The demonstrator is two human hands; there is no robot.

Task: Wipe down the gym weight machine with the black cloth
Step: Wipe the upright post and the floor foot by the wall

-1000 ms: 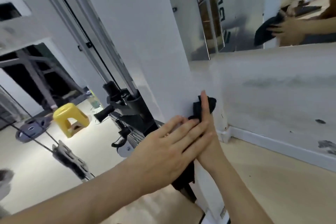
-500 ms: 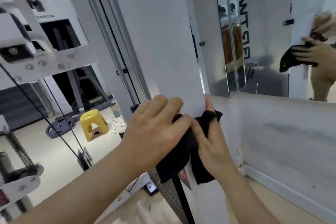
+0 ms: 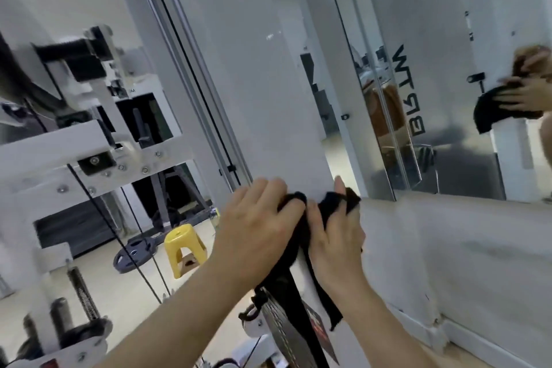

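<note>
The black cloth lies bunched against the right edge of the white upright panel of the weight machine, between the two hands. The left hand grips its left part with curled fingers. The right hand holds the other part around the panel edge, thumb pointing up along the panel. One strip of cloth hangs down below the right wrist.

The right fingertips are hidden under the cloth. Lower down, the cloth is hard to tell from the dark parts of the machine behind it. The wall mirror on the right shows a blurred reflection of hands and cloth. A yellow stool stands on the floor behind.
</note>
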